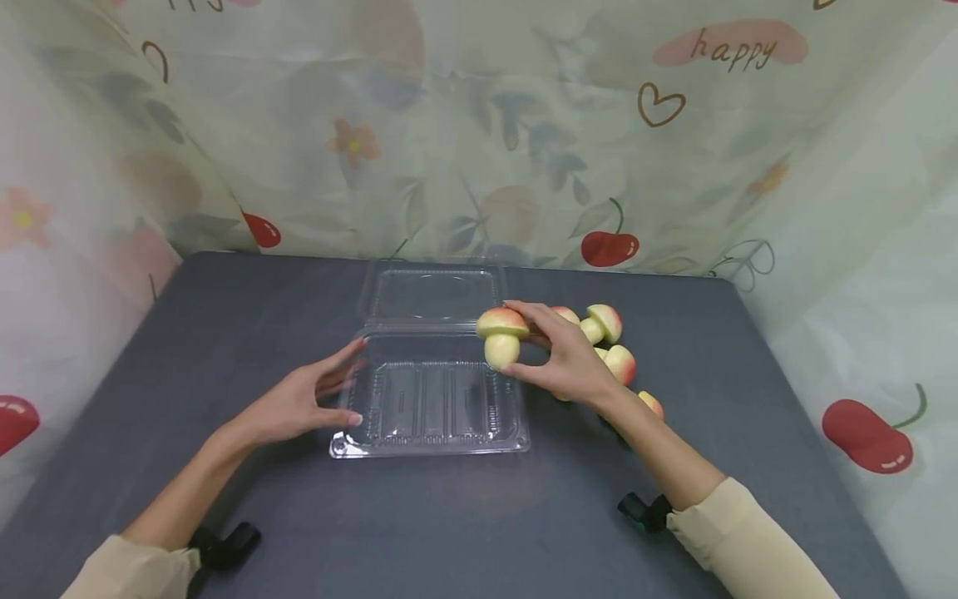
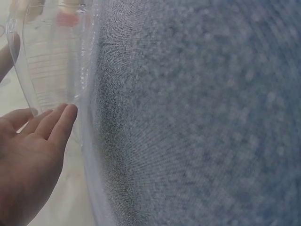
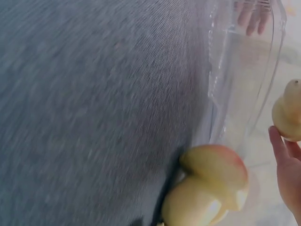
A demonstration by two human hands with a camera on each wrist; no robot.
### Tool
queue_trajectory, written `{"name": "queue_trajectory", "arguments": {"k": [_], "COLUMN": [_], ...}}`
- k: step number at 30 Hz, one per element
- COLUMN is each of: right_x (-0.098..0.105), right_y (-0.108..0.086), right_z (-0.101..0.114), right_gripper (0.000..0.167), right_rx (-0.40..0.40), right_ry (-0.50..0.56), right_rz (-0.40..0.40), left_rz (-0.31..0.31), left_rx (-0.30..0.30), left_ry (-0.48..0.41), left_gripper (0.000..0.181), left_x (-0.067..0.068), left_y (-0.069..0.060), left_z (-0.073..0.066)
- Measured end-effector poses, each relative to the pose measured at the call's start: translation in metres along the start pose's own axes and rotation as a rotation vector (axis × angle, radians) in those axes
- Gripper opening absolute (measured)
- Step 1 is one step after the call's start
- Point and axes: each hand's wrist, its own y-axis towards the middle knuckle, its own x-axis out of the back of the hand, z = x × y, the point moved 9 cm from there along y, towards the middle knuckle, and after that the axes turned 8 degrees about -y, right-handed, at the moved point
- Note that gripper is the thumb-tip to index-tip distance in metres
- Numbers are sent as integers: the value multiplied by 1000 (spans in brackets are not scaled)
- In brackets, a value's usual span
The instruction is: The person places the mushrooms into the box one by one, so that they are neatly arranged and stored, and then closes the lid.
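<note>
Between thumb and fingers, my right hand (image 1: 572, 358) pinches a toy mushroom (image 1: 502, 339) with a red-and-yellow cap, held upright above the right edge of a clear plastic box (image 1: 434, 399). The box lies with its lid (image 1: 437, 297) folded back behind it, and nothing lies in it. My left hand (image 1: 299, 403) is at the box's left side, fingers extended and thumb apart, its fingertips at the wall. In the right wrist view the mushroom (image 3: 288, 110) shows stem up at the fingertips of my right hand (image 3: 289, 174). The left wrist view shows my left hand (image 2: 35, 155) beside the box (image 2: 54, 61).
Several more mushrooms lie right of the box, partly behind my right hand and forearm, among them one at the back (image 1: 604, 323) and one nearer (image 1: 620, 364). The dark grey table (image 1: 449, 532) meets a patterned curtain (image 1: 464, 125) at its back edge.
</note>
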Motion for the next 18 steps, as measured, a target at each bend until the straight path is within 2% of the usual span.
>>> {"name": "queue_trajectory", "arguments": {"k": [4,11,18], "right_x": [-11,-33,-39], "right_y": [4,10,15], "right_z": [2,-25,-22], "right_gripper": [75,78,76], "right_rx": [19,55,109], "right_ry": [2,0,33], "right_rz": [27,53,29], "left_rz": [0,-19,-27], "left_rx": [-6,17,33], "left_ry": [-4,19,32], "left_gripper": [105,105,105], "left_x": [0,-1,-1], "left_y": [-1,-2,1], "left_z": [-1,2,-1]}}
